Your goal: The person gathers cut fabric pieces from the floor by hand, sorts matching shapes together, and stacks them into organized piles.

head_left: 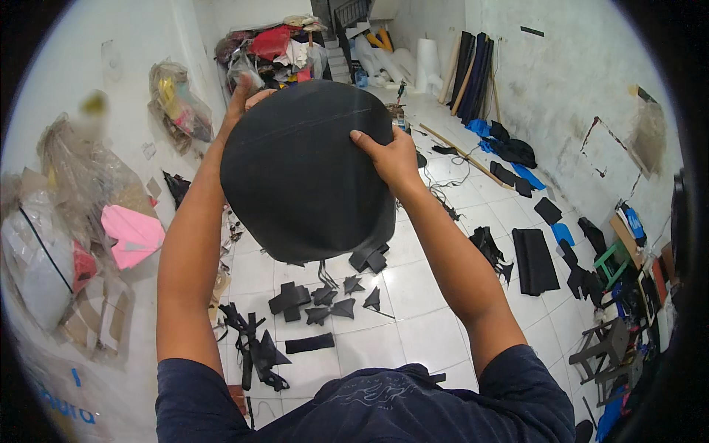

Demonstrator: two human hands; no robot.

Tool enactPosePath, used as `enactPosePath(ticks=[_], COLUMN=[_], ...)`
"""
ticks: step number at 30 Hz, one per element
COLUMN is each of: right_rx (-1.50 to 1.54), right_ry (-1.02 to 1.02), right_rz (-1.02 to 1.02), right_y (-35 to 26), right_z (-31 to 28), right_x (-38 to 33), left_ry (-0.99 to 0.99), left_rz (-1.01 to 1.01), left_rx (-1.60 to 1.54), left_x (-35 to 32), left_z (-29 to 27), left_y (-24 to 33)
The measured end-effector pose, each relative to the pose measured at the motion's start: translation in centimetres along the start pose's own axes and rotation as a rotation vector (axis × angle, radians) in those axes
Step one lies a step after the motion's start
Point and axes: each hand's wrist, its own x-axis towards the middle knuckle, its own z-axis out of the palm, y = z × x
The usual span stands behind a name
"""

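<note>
A large black sheet of smooth, leather-like material (306, 177) with rounded edges hangs in front of me, raised at both arms' length. Across its upper part runs a faint pale line. My right hand (391, 156) grips its right edge, thumb on the near face and fingers out of sight behind. At the upper left edge, my left hand (242, 103) holds the sheet; most of its fingers are hidden behind it. Below, on the tiled floor, lie black cut pieces (325, 303), some pointed and some crossed strips.
A tangle of black strips (255, 347) lies on the floor near me. To the right are a folded black cloth (535, 260) and dark stools (605, 351). Plastic bags (44, 251) line the left wall. Fabric rolls (473, 77) lean at the back beside a heap of cloth (273, 48).
</note>
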Motion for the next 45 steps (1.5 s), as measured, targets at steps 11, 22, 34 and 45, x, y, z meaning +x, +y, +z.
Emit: enactPosePath(ticks=[11, 22, 34, 45], right_rx=[0.334, 0.309, -0.240, -0.321], right_ry=[0.221, -0.180, -0.708, -0.627], right_rz=[-0.101, 0.138, -0.060, -0.098], right_y=[4.9, 6.2, -2.9, 0.0], right_z=[1.1, -4.0, -4.5, -6.8], right_x=[-4.0, -4.3, 6.4, 8.2], left_ry=[-0.218, -0.196, -0.293, -0.060], left_rz=[0.113, 0.181, 0.163, 0.399], left_rx=[1.003, 1.052, 1.165, 1.471], left_x=[1.1, 1.7, 3.4, 2.5], left_z=[2.0, 1.8, 2.3, -2.6], left_y=[0.2, -1.4, -2.0, -1.7])
